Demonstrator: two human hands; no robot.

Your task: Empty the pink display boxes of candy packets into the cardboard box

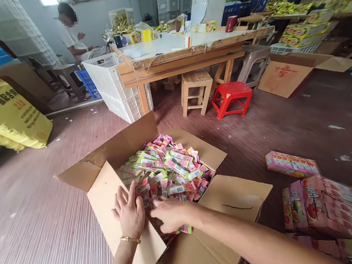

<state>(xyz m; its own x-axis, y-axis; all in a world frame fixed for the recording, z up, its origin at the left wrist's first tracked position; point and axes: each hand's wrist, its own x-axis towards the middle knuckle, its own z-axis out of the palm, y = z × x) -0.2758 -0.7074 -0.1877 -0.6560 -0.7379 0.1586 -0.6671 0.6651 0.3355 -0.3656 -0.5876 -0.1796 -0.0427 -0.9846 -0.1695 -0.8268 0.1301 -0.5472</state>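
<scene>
Left hand (130, 213) spread on carton flap (104, 204), right hand (169, 214) down among sachets (176, 165), grip impossible to tell

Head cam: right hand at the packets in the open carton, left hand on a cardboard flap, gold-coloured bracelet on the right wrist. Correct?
One error: the gold-coloured bracelet is on the left wrist, per the head view. Rest stands: right hand at the packets in the open carton, left hand on a cardboard flap.
</scene>
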